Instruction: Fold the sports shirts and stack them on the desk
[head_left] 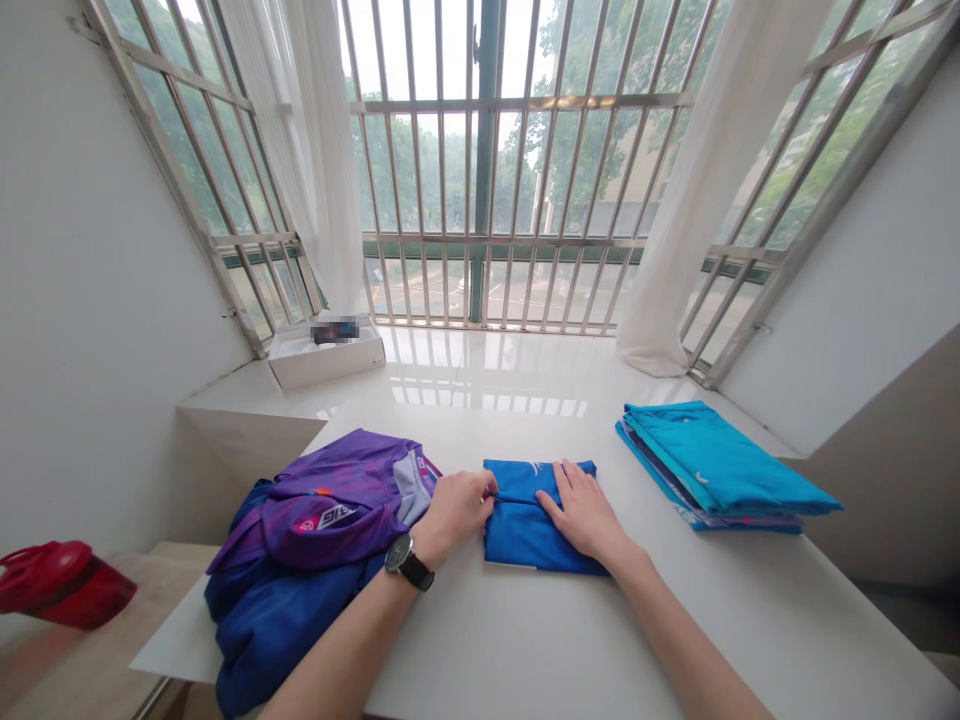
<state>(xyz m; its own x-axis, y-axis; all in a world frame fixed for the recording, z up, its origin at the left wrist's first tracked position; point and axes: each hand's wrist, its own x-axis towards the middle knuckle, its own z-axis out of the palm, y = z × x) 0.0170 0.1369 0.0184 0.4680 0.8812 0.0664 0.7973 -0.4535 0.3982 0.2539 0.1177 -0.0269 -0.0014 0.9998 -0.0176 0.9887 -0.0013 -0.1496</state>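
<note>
A blue garment (517, 535), folded into a small rectangle, lies on the white table (480, 640) in front of me. At its left edge my left hand (463, 510) pinches the fabric between thumb and fingers. My right hand (581, 505) rests flat on the garment's right part, fingers spread. Left of my hands is a loose heap with a purple printed jersey (330, 500) on top of a dark blue garment (300, 620). A stack of folded clothes with a turquoise garment (720, 460) on top sits to the right.
Beyond the table is a glossy white window sill (480, 365) with an open white box (326, 362) at its left. White curtains (667, 250) hang before the barred window. A red container (67, 585) stands on a lower wooden surface at far left.
</note>
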